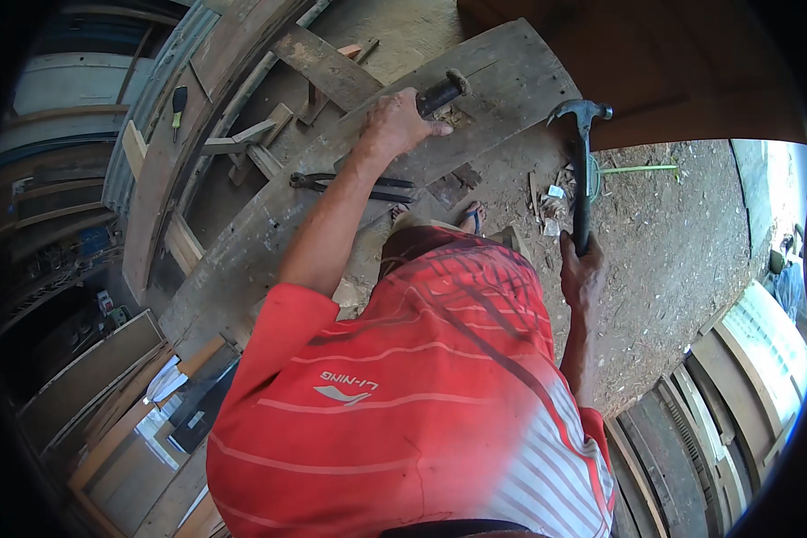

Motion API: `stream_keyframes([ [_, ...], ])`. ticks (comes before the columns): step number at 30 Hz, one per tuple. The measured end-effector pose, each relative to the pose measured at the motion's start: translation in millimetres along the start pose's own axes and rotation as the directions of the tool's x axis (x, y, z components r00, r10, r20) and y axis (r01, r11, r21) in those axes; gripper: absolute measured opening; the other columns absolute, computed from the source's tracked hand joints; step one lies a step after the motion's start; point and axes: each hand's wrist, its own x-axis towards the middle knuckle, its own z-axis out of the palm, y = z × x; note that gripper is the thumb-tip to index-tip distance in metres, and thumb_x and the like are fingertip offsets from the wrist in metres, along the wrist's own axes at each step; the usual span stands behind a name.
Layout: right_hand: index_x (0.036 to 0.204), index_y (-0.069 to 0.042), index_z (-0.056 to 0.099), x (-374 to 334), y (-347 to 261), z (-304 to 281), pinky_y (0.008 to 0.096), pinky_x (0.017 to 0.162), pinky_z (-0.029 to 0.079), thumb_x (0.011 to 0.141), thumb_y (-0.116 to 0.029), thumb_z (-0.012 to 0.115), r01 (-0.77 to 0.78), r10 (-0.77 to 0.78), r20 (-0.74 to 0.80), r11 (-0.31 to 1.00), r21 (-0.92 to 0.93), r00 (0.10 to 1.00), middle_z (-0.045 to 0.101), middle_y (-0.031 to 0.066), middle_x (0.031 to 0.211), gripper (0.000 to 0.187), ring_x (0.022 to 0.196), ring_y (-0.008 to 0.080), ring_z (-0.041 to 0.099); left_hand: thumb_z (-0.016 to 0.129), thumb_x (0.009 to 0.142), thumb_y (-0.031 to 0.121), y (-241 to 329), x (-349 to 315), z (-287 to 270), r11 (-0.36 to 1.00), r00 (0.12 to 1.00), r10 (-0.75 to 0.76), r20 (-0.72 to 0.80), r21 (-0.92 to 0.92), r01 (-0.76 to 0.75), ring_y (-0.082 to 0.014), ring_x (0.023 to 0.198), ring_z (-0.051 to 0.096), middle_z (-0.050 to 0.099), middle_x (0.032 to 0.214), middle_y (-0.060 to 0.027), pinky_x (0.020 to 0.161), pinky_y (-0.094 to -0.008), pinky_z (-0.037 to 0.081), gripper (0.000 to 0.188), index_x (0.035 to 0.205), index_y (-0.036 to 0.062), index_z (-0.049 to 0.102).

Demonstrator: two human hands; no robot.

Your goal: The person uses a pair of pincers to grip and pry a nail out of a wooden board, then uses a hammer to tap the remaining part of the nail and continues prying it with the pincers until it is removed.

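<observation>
My left hand [396,125] is closed round a dark cylindrical tool handle [441,93] with a worn, flared end, much like a chisel's. Its working end is hidden by the hand. Light wood chips [455,117] lie beside my thumb on the grey plank bench [502,72]. Off to the right, my right hand [583,269] grips a claw hammer [582,170] low on its black handle, with the steel head up and apart from the bench. A pair of long-handled pincers [377,186] rests on the bench, passing under my left forearm.
A black and yellow screwdriver [178,109] lies on a curved board at the left. Wood scraps [251,134] stand behind the bench. A brown panel [663,63] fills the far right. Debris litters the dirt floor [663,269]; stacked boards [690,430] stand at the lower right.
</observation>
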Motion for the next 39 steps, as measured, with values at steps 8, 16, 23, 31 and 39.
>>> stream_keyframes([
  [8, 0.095, -0.001, 0.064, 8.2, 19.3, 16.7, 0.0442, 0.062, 0.046, 0.093, -0.042, 0.072, 0.038, -0.032, 0.146, 0.999, -0.038, 0.989, 0.061, 0.0185, 0.070, 0.042, 0.061, 0.0286, 0.056, 0.086, 0.079, 0.048, -15.5, 10.5, 9.2, 0.972, 0.997, -0.051, -0.058, -0.232, 0.036, -0.0292, 0.093, 0.071, 0.073, 0.095, -0.0181, 0.084, -0.0424, 0.053, 0.061, 0.113, 0.0008, 0.068],
  [16, 0.095, 0.001, 0.064, 21.7, 7.2, 36.2, 0.0440, 0.061, 0.046, 0.092, -0.038, 0.073, 0.073, -0.069, 0.195, 0.997, -0.016, 0.978, 0.061, 0.0188, 0.069, 0.041, 0.061, 0.0251, 0.058, 0.088, 0.074, 0.052, -21.3, 16.2, 3.8, 0.978, 1.000, 0.016, 0.020, -0.210, -0.011, -0.0350, 0.098, 0.072, 0.074, 0.102, -0.0221, 0.085, -0.0441, 0.055, 0.069, 0.111, -0.0022, 0.068],
  [23, 0.096, 0.001, 0.061, 21.0, -2.8, 46.2, 0.0469, 0.063, 0.046, 0.092, -0.039, 0.073, 0.054, -0.038, 0.188, 0.995, -0.083, 0.981, 0.062, 0.0205, 0.072, 0.041, 0.064, 0.0336, 0.058, 0.087, 0.075, 0.049, -29.5, 23.8, 6.1, 0.968, 0.998, 0.057, 0.030, -0.244, -0.047, -0.0368, 0.103, 0.072, 0.074, 0.105, -0.0238, 0.091, -0.0446, 0.055, 0.067, 0.115, -0.0019, 0.069],
  [31, 0.116, 0.001, 0.062, 13.0, -32.2, 67.8, 0.0484, 0.072, 0.050, 0.094, -0.039, 0.070, -0.057, 0.089, 0.227, 0.988, -0.145, 0.970, 0.068, 0.0249, 0.085, 0.047, 0.078, 0.0412, 0.067, 0.086, 0.079, 0.045, -27.9, 15.2, 3.2, 0.968, 0.994, 0.107, 0.007, -0.228, -0.103, -0.0326, 0.100, 0.071, 0.073, 0.103, -0.0223, 0.090, -0.0434, 0.054, 0.061, 0.115, -0.0019, 0.069],
  [39, 0.121, 0.004, 0.058, 21.3, -48.9, 68.7, 0.0443, 0.067, 0.050, 0.094, -0.032, 0.069, -0.052, 0.050, 0.236, 0.999, 0.004, 0.970, 0.066, 0.0174, 0.079, 0.047, 0.072, 0.0275, 0.067, 0.075, 0.093, 0.045, -25.5, 20.0, -23.6, 0.445, 0.987, 0.136, -0.083, -0.885, -0.136, -0.0130, 0.067, 0.061, 0.063, 0.080, -0.0042, 0.059, -0.0295, 0.050, 0.041, 0.100, 0.0063, 0.064],
])
